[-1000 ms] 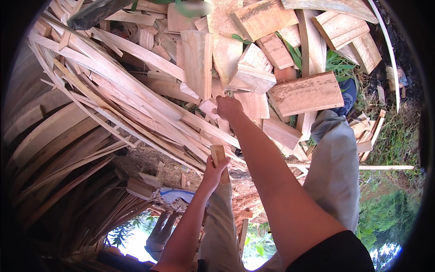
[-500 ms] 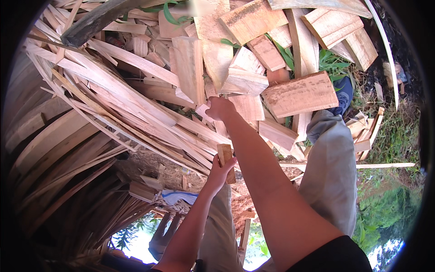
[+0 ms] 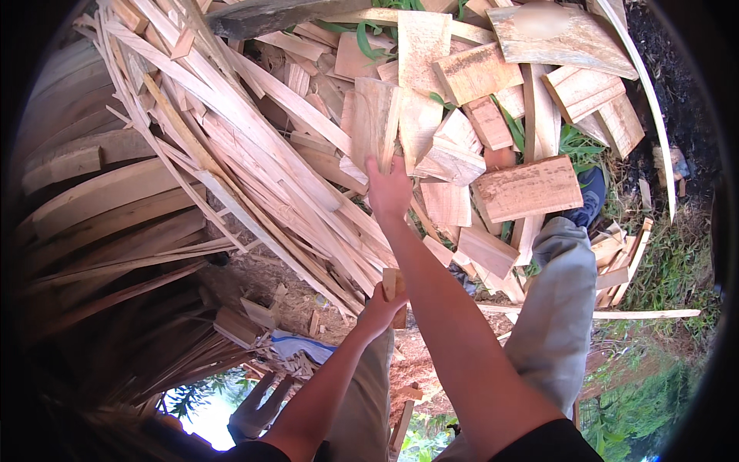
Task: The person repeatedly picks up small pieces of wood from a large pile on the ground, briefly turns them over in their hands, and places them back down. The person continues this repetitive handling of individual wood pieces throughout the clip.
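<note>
Our left hand [image 3: 377, 312] grips a block [image 3: 393, 283]; our right hand [image 3: 390, 192] touches a board [image 3: 373, 119] ahead, whether gripping we cannot tell.

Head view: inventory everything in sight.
Wood blocks: many, tan, upper centre
Long strips: many, pale, left of centre
Beam: one, grey, top
Curved strip: one, pale, right
Stacked planks: many, brown, far left
Sheet: one, blue and white, lower left
Forked object: one, grey, lower left
Plants: several, green, scattered
Held block: one, tan, centre
Shoe: one, dark blue, right
Trouser legs: two, beige, lower centre
Left hand: one, bare, around held block
Right hand: one, bare, touching wood block
</note>
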Tool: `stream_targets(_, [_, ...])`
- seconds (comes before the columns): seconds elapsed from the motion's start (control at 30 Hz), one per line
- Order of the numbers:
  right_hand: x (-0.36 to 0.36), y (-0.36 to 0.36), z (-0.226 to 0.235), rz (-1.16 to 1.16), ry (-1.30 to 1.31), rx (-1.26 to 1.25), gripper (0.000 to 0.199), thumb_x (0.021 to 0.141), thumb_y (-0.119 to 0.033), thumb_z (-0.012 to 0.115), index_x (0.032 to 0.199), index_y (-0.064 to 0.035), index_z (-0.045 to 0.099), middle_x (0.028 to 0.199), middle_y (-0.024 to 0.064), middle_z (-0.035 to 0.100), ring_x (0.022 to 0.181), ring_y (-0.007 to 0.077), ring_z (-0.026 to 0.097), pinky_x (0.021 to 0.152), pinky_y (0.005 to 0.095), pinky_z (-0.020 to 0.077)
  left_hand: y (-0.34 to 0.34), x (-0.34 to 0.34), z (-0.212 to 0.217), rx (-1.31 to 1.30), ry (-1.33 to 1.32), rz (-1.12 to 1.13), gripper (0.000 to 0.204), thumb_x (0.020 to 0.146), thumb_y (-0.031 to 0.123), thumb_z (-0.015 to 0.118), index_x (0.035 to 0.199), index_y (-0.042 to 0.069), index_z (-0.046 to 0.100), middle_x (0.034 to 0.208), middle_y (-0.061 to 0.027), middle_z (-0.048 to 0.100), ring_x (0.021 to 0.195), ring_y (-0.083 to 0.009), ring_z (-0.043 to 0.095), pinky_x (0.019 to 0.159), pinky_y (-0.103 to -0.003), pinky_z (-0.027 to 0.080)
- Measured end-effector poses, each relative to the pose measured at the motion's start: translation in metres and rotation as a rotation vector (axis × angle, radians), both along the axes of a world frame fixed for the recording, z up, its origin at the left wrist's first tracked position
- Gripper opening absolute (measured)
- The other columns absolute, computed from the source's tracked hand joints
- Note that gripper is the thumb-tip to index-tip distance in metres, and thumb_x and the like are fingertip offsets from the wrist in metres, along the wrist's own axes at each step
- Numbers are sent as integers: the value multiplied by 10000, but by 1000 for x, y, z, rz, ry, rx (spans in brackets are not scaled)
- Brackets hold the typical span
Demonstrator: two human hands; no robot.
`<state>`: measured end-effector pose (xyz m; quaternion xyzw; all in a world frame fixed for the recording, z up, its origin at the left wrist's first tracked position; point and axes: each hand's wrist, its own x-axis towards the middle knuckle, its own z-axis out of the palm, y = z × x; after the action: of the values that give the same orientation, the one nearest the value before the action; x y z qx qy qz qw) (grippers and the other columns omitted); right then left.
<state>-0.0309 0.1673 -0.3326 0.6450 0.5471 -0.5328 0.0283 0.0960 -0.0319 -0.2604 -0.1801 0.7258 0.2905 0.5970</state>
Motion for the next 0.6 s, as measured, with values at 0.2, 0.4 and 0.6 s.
stream_targets(0.2, [16,27,-12,139,14,88,465,847,-320,777,1105,11,578,982,271,692,931,432,678,854,480,515,-6,-19,14,122,-3,186,695,881,431,757,1331,-1,451,1106,-66,584,992,-134,577,865,-291,486])
stream_targets(0.4, [118,42,40,108,330,-358,529,933,-333,705,1283,28,539,1016,111,710,940,189,689,798,366,539,-37,-63,44,352,-119,505,553,968,479,579,1314,53,514,1144,-82,624,1019,-178,631,898,-349,509])
stream_targets(0.6, [216,50,185,-61,444,-932,464,1010,-271,619,1363,10,511,1205,69,658,1049,143,664,893,299,553,-21,-111,86,767,-434,745,761,950,612,479,1491,83,398,1324,-192,589,1205,-334,597,1039,-536,445])
